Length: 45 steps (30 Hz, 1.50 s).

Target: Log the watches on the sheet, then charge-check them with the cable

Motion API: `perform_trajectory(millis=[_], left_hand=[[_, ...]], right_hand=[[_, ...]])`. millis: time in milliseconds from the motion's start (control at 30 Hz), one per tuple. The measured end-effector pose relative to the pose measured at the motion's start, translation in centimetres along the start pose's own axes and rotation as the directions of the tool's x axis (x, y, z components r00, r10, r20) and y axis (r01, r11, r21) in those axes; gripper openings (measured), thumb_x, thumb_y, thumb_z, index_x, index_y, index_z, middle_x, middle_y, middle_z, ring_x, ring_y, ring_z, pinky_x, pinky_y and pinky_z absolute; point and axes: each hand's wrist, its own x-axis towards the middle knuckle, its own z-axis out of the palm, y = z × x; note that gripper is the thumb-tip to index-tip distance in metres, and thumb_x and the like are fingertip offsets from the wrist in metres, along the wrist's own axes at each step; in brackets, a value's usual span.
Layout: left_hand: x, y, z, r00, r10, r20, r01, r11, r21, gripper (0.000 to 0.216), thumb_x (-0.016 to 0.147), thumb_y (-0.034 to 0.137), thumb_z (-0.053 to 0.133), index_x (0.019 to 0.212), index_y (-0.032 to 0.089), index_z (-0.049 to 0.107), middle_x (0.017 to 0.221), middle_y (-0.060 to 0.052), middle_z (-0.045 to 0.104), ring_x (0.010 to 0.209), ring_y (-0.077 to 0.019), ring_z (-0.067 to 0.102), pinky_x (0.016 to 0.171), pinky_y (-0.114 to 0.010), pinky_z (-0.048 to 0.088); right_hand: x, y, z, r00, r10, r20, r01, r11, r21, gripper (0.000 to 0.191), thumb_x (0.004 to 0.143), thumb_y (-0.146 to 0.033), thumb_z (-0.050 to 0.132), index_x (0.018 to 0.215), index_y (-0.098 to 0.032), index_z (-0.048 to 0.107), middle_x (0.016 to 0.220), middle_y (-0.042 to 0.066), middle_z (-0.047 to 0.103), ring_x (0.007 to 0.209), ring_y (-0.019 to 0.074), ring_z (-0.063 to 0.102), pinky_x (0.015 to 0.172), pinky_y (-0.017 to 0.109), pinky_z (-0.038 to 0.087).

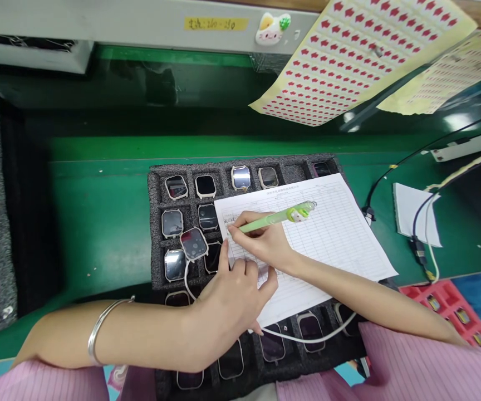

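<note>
My right hand (265,239) is closed round a light green pen (271,219) with a small figure near its top. The pen's tip end is at the left side of a printed form sheet (328,234) with table lines. My left hand (236,295) lies on the sheet's lower left part, its index finger stretched and the others loosely bent. A white cable (187,281) passes beneath this hand; whether any finger grips it is hidden. At the cable's upper end, a watch (194,244) rests on top of other watches in a black foam tray (157,195). The sheet covers much of that tray.
Another foam tray of watches (9,223) stands at the left. Sheets of red arrow stickers (349,55) hang at the upper right. Black and white cables (418,245) run past a white paper pad (416,211). A red tray (453,312) with small parts is at lower right.
</note>
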Motion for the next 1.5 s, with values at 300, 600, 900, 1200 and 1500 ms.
perform_trajectory(millis=[300,600,900,1200,1500], left_hand=[[0.0,0.0,-0.2,0.999,0.001,0.033,-0.001,1.000,0.005,0.091,0.064,0.064,0.065,0.136,0.015,0.038,0.096,-0.014,0.063,0.084,-0.0258,0.059,0.098,-0.061,0.033],[0.0,0.0,-0.4,0.999,0.002,0.035,-0.002,1.000,-0.002,0.089,0.065,0.063,0.066,0.135,0.015,0.039,0.095,-0.013,0.063,0.083,-0.0254,0.059,0.098,-0.062,0.033],[-0.1,0.0,-0.2,1.000,-0.001,0.006,0.001,1.000,-0.004,0.089,0.064,0.063,0.066,0.134,0.014,0.041,0.093,-0.013,0.063,0.082,-0.0252,0.059,0.099,-0.062,0.032],[-0.1,0.0,-0.8,0.998,0.003,0.061,-0.003,1.000,0.009,0.087,0.068,0.062,0.063,0.136,0.014,0.038,0.095,-0.012,0.062,0.084,-0.0250,0.059,0.099,-0.060,0.033],[0.1,-0.1,-1.1,0.996,0.010,0.085,-0.011,1.000,0.016,0.086,0.069,0.061,0.064,0.136,0.014,0.038,0.095,-0.012,0.062,0.083,-0.0248,0.058,0.099,-0.058,0.033]], right_hand=[[0.1,0.2,0.0,1.000,0.001,-0.022,-0.002,1.000,-0.020,0.017,0.079,-0.016,0.060,0.062,-0.015,0.056,0.053,-0.003,0.050,0.046,0.0083,0.041,0.038,0.020,0.031],[0.0,0.1,-0.1,1.000,0.006,-0.022,-0.006,1.000,-0.015,0.017,0.079,-0.017,0.060,0.062,-0.015,0.058,0.054,-0.002,0.052,0.046,0.0084,0.042,0.038,0.020,0.031],[0.0,0.3,-0.1,0.997,0.042,-0.069,-0.044,0.999,-0.025,0.019,0.078,-0.022,0.062,0.061,-0.016,0.057,0.053,-0.002,0.051,0.045,0.0095,0.041,0.038,0.021,0.030],[0.1,0.3,-0.1,0.998,0.031,-0.056,-0.032,0.999,-0.024,0.019,0.079,-0.023,0.062,0.061,-0.015,0.058,0.053,-0.002,0.052,0.046,0.0095,0.042,0.038,0.021,0.031],[-0.1,0.1,0.0,0.995,0.043,-0.093,-0.046,0.998,-0.031,0.019,0.078,-0.023,0.063,0.061,-0.016,0.060,0.053,-0.002,0.052,0.046,0.0101,0.042,0.039,0.022,0.031]])
